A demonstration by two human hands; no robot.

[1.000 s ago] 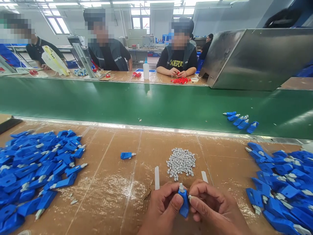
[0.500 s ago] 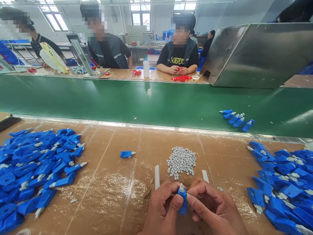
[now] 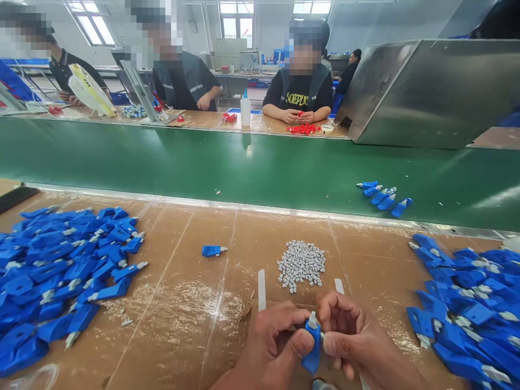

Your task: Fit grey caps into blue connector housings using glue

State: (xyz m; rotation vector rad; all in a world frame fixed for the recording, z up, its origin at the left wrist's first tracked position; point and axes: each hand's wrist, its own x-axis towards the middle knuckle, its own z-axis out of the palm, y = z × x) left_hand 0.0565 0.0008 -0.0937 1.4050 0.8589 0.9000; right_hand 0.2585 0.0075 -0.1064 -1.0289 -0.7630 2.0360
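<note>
Blue plastic connector housing point(image 3: 312, 346), long, squared-off, smooth matte moulding, held nearly upright w/ slight tilt in the L hand point(image 3: 276, 346), thumb pressed on its front face, fingers curled behind. Pale grey tip point(image 3: 312, 320) sticks out of its top end. R hand point(image 3: 349, 336) just beside it, fingertips point(image 3: 331, 344) clenched on a tiny grey insert point(image 3: 322, 337), touching the housing's side. Both hands closed, neither released. Directly ahead of the grip: heap of small grey blocky inserts point(image 3: 301, 264), flanked by 2 flat white strips point(image 3: 261, 290) point(image 3: 338, 285). Further L, lone blue housing w/ grey tip point(image 3: 213, 251) lying flat; beyond it, big loose heap of blue housings point(image 3: 69, 260). To the R of the grip, another heap of angular blue housings point(image 3: 463, 303). All on a scuffed, powder-flecked cardboard bench cover point(image 3: 182, 325). Past the grip, smooth green conveyor belt point(image 3: 244, 162) carrying a few blue housings point(image 3: 384, 197). Across the belt, co-worker's hands point(image 3: 298, 116) near a red parts pile point(image 3: 304, 128).
</note>
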